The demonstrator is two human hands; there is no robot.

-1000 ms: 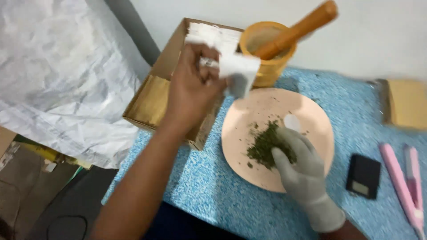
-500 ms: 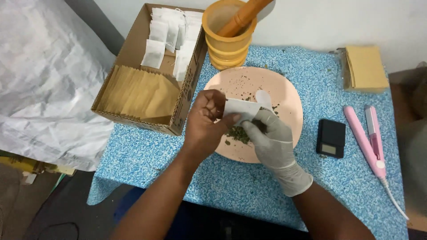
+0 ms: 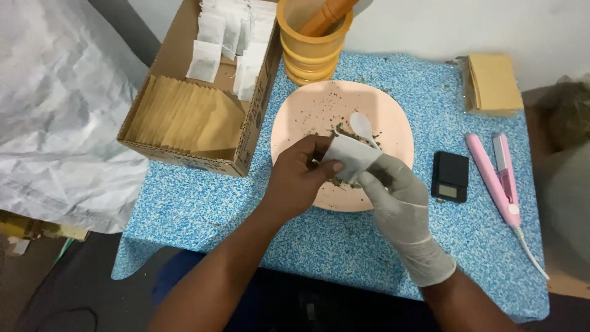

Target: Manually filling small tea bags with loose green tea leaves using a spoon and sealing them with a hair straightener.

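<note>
**Both hands on the white sachet over the plate**

Your left hand (image 3: 301,178) pinches the small white sachet (image 3: 349,157) by its left edge, thumb on top; your gloved right hand (image 3: 396,197) grips it from below right, fingers (image 3: 369,181) curled against it. It hangs just above the pink plate (image 3: 307,110), which carries scattered green herb and a white spoon (image 3: 361,125); a pile under the sachet seems hidden. The cardboard box (image 3: 258,117) at left holds brown envelopes and white sachets. The yellow mortar (image 3: 310,52) holds a pestle. Right of the plate lie a black scale (image 3: 450,176) and pink sealer (image 3: 495,178), near the bench (image 3: 196,203) edge
</note>
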